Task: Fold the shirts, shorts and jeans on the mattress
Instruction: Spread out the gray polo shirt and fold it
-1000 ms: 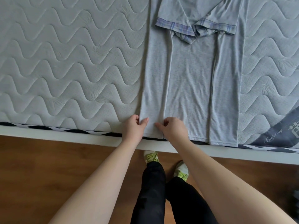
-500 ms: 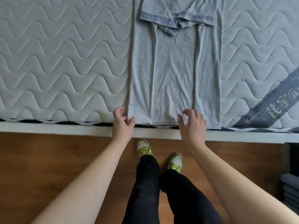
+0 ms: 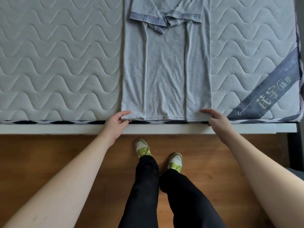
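The mattress (image 3: 57, 55) holds one grey shirt (image 3: 166, 71), lying flat near the front edge with both sides and sleeves already folded in, so it looks about half done. The left hand (image 3: 115, 123) pinches the bottom left corner and the right hand (image 3: 215, 120) grips the bottom right corner, ready to fold it up. No shorts, jeans or baskets show.

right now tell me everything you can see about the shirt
The shirt is light grey, a soft knit by its look, with plaid-trimmed sleeve cuffs. It lies flat on the mattress, both sides folded inward into a long strip, sleeves crossed near the top, hem at the near edge. Its top runs out of view. The left hand pinches the hem's left corner; the right hand grips the right corner.
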The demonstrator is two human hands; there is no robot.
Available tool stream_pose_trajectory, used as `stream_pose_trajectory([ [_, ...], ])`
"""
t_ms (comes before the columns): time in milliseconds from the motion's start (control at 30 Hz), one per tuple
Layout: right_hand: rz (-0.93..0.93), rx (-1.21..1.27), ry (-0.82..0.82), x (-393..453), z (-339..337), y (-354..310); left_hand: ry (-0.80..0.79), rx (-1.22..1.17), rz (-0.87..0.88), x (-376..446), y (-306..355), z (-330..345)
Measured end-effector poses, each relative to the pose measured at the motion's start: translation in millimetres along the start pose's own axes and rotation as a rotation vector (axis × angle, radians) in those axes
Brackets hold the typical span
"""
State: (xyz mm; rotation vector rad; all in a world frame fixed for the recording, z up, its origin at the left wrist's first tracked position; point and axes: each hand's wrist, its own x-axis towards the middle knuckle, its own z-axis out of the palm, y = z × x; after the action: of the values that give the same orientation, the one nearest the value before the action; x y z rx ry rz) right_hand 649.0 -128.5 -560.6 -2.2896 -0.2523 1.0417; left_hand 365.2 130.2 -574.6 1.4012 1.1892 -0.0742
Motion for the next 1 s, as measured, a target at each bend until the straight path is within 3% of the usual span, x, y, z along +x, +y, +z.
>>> stream_pose_trajectory([
  [100,-0.136,-0.216,0.039,-3.1,-0.5,1.8,-0.015,0.074,0.05,-3.6,-0.8,-1.9],
  [167,-0.314,-0.521,0.152,-3.5,0.6,8.2,0.075,0.281,0.144,-3.4,-0.9,-2.0],
  [233,-0.467,-0.673,0.303,-2.7,3.3,14.5,0.183,0.566,0.293,-1.5,-0.1,-1.1],
  [333,-0.474,-0.683,0.407,3.5,7.2,14.0,0.305,0.891,0.45,0.3,5.4,2.6],
  [467,-0.424,-0.76,0.38,6.9,18.1,9.3,0.448,1.135,0.488,3.1,17.7,11.9],
  [567,-0.562,-0.855,0.361,10.3,23.5,4.5,0.392,1.328,0.645,10.2,24.4,13.6],
  [667,-0.83,-0.889,0.324,17.5,24.1,-0.2,0.301,1.39,0.904,17.2,28.5,14.4],
  [733,-0.937,-0.895,0.286,19.1,24.5,-0.2,0.23,1.379,0.981,19.8,28.7,14.8],
  [867,-1.003,-0.895,0.28,22.4,21.5,-1.0,0.144,1.278,0.971,19.7,25.5,15.0],
  [1000,-0.951,-0.915,0.243,20.3,17.3,-4.1,0.145,1.221,0.952,9.8,29.6,13.2],
])
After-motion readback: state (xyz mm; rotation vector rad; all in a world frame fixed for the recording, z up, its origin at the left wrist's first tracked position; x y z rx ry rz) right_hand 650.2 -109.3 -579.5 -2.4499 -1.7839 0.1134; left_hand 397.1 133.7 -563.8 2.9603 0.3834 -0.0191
